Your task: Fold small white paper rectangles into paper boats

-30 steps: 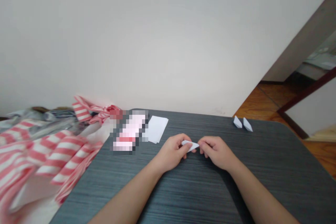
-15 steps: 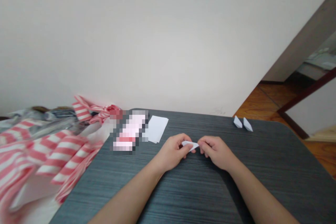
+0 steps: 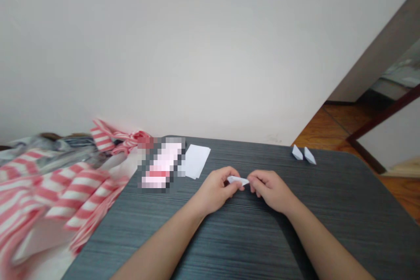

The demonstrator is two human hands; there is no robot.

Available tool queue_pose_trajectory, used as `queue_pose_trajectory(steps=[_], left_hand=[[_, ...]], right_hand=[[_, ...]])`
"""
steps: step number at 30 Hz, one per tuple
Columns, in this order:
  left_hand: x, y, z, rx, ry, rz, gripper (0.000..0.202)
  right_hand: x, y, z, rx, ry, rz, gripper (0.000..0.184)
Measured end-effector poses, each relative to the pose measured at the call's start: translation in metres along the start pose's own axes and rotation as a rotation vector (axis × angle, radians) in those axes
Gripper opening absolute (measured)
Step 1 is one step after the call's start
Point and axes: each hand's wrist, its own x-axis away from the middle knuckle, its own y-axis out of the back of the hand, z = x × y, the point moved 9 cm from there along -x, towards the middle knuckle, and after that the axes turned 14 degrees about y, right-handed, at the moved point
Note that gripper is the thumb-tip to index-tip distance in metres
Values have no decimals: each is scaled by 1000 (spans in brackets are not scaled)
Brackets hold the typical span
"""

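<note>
The little folded white paper piece [image 3: 238, 180] has just levelled out between your hands, its tilt nearly gone, and your hands have barely shifted. Your left hand [image 3: 215, 191] has it in a narrow grip, thumb and fingers pinched on its left end. Your right hand [image 3: 271, 191] comes in close, its fingertips [image 3: 252, 185] closed narrowly on the pointed right tip. The piece sits in the gap between them, held just above the dark grey wood-grain desk [image 3: 249, 245]. Up ahead on the left, a small stack of white paper sheets [image 3: 197, 161] lies beside a pixelated, blurred-out object [image 3: 162, 164]. Far over to the right, near the desk's back edge, two folded paper shapes [image 3: 303, 154] sit just apart. Off the desk's left side, a heap of red-and-white striped cloth [image 3: 70, 192] spreads out, and a wooden floor [image 3: 348, 127] shows at the right.
</note>
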Motion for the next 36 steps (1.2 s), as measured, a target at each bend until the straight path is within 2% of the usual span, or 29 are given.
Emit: queue_pose_trajectory(steps=[4, 17, 36], left_hand=[[0, 0, -1, -5, -8, 10, 8], [2, -3, -2, 36, 13, 44, 13], [4, 0, -10, -58, -43, 1, 11]], right_hand=[[1, -1, -3, -10, -10, 0, 20], [-1, 0, 1, 12, 2, -4, 23], [-1, -1, 0, -14, 10, 1, 19]])
